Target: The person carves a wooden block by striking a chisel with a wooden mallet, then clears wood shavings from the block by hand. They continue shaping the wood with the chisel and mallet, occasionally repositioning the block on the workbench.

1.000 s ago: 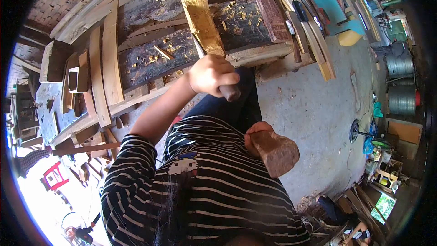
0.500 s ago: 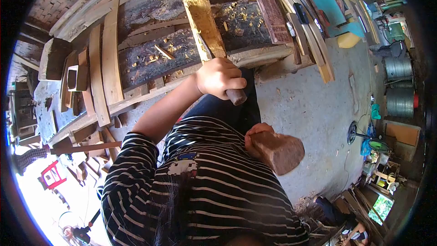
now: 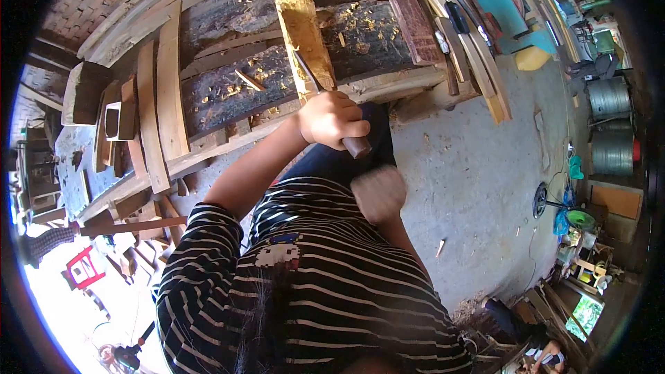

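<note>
My left hand (image 3: 334,120) is wrapped around the handle of a chisel (image 3: 357,147). The thin blade slants up and away, its far end against the yellow, hewn face of a wood beam (image 3: 294,10) lying across the bench. Just below the chisel's butt end, with a gap between them, is a blurred wooden mallet (image 3: 379,194). My right hand is closed on the mallet and mostly hidden behind its head; my right forearm (image 3: 410,241) shows below.
The dark workbench (image 3: 235,100) carries scattered wood chips. Planks (image 3: 170,83) lie on its left side, and a reddish board (image 3: 409,14) with long strips lies at the right. Metal drums (image 3: 611,151) and a fan (image 3: 540,199) stand farther right on the concrete floor.
The mallet has swung up and left toward the butt of the chisel. My left hand stays on the handle, while the blade leans slightly more to the left.
</note>
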A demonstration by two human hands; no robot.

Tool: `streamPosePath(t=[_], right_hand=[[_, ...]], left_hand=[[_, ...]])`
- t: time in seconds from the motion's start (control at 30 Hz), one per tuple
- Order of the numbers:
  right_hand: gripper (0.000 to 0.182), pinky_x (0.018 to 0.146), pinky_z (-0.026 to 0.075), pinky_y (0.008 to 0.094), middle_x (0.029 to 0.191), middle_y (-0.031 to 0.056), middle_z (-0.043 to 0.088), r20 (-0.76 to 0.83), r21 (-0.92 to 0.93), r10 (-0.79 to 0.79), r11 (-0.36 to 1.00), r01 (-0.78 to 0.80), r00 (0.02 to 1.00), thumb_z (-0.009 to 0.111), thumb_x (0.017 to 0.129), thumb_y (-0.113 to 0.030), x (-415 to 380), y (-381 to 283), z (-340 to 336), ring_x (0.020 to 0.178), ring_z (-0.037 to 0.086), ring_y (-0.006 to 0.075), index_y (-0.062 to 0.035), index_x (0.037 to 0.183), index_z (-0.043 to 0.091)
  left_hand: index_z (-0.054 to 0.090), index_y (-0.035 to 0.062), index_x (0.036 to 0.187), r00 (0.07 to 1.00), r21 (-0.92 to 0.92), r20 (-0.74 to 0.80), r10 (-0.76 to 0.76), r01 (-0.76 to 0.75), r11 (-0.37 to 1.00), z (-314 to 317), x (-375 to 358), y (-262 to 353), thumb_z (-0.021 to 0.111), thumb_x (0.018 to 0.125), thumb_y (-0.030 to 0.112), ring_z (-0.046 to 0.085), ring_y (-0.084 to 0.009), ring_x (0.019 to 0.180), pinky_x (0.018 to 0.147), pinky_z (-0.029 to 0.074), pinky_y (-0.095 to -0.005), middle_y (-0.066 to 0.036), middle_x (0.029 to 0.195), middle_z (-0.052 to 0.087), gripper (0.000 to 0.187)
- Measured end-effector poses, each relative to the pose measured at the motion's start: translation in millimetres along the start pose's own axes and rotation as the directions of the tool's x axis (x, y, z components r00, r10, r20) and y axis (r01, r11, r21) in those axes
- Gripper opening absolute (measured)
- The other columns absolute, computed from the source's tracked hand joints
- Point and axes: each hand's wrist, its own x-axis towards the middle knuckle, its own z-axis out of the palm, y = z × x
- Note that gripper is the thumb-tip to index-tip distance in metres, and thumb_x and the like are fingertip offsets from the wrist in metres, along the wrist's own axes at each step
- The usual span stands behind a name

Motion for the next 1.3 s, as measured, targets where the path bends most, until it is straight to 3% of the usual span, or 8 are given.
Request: streamPosePath(t=[0.13, 0.2, 0.37, 0.47, 0.53, 0.63, 0.83, 1.3], right_hand=[[0.019, 0.057, 0.045, 0.0288, 0.068, 0.0046, 0.057, -0.234, 0.309, -0.2, 0.913, 0.268, 0.951, 0.065, 0.069, -0.004, 8, -4, 5, 0.056, 0.054, 0.0172, -0.0049, 0.086, 0.058], [0.025, 0.06, 0.048, 0.0295, 0.073, 0.0059, 0.061, 0.052, -0.134, 0.276, 0.954, -0.267, 0.96, 0.073, 0.068, -0.014, 9, -3, -2, 0.064, 0.06, 0.0154, -0.0047, 0.085, 0.056], [0.028, 0.062, 0.049, 0.0311, 0.077, 0.0081, 0.063, -0.026, -0.171, 0.25, 0.953, -0.251, 0.968, 0.074, 0.066, -0.015, 2, 0, -4, 0.069, 0.062, 0.0182, -0.0041, 0.086, 0.058], [0.037, 0.08, 0.051, 0.037, 0.095, 0.0112, 0.066, -0.021, -0.227, -0.191, 0.957, 0.182, 0.981, 0.076, 0.067, -0.015, -1, 12, -15, 0.09, 0.065, 0.0275, -0.006, 0.101, 0.064], [0.04, 0.083, 0.049, 0.0394, 0.101, 0.0138, 0.063, 0.083, -0.428, -0.187, 0.88, 0.204, 0.979, 0.076, 0.068, -0.013, -14, 20, -25, 0.096, 0.061, 0.0291, -0.0077, 0.105, 0.062], [0.036, 0.07, 0.045, 0.0278, 0.085, 0.0081, 0.057, -0.091, -0.237, -0.047, 0.971, 0.024, 0.995, 0.068, 0.069, 0.008, -18, 9, -27, 0.077, 0.056, 0.0173, -0.0029, 0.099, 0.051], [0.036, 0.068, 0.047, 0.0266, 0.08, 0.0051, 0.057, -0.242, -0.018, 0.299, 0.95, -0.312, 0.923, 0.071, 0.067, 0.007, -32, 7, -30, 0.072, 0.056, 0.0141, -0.0036, 0.096, 0.052], [0.025, 0.067, 0.046, 0.0248, 0.078, 0.0062, 0.057, -0.115, -0.072, 0.127, 0.988, -0.135, 0.985, 0.071, 0.068, 0.006, -19, -11, -40, 0.069, 0.056, 0.014, -0.0046, 0.085, 0.055]], left_hand=[[0.053, 0.0129, 0.083, 1.0, 0.005, -0.002, -0.004, 0.004, 1.0, 2, 0, 0, 0.074, 0.057, 0.026, 0.057, -0.0246, 0.056, 0.05, 0.047, -0.0367, -0.003, 0.063, 0.05, 0.036], [0.053, 0.0126, 0.083, 0.999, 0.004, -0.009, -0.032, 0.032, 0.999, 13, -12, -9, 0.074, 0.056, 0.026, 0.057, -0.0244, 0.057, 0.051, 0.047, -0.0366, -0.003, 0.064, 0.051, 0.037], [0.053, 0.0119, 0.087, 0.997, 0.045, 0.075, 0.012, -0.016, 0.999, 7, -20, -10, 0.075, 0.054, 0.026, 0.057, -0.0231, 0.058, 0.051, 0.047, -0.0367, -0.003, 0.066, 0.052, 0.042], [0.057, 0.0079, 0.087, 0.995, 0.016, 0.096, 0.017, -0.018, 1.0, -3, -13, -6, 0.072, 0.055, 0.029, 0.058, -0.0254, 0.059, 0.051, 0.048, -0.0371, -0.005, 0.068, 0.054, 0.041], [0.052, 0.0136, 0.087, 0.998, 0.021, 0.057, 0.012, -0.013, 1.0, -2, -8, -8, 0.075, 0.058, 0.026, 0.056, -0.0234, 0.056, 0.05, 0.046, -0.0372, -0.001, 0.064, 0.05, 0.039], [0.053, 0.0137, 0.085, 0.998, -0.046, -0.023, 0.052, -0.053, 0.998, 3, 3, -9, 0.074, 0.058, 0.025, 0.057, -0.0241, 0.056, 0.049, 0.046, -0.0375, -0.002, 0.065, 0.05, 0.036], [0.055, 0.0116, 0.082, 0.991, -0.078, -0.096, 0.09, -0.098, 0.992, 2, 6, -2, 0.072, 0.058, 0.024, 0.056, -0.0247, 0.056, 0.049, 0.046, -0.0361, -0.003, 0.066, 0.052, 0.033], [0.055, 0.0112, 0.082, 0.982, -0.019, -0.169, 0.084, -0.088, 0.996, -3, 4, -1, 0.072, 0.056, 0.025, 0.055, -0.023, 0.056, 0.05, 0.045, -0.035, -0.003, 0.069, 0.051, 0.035]])
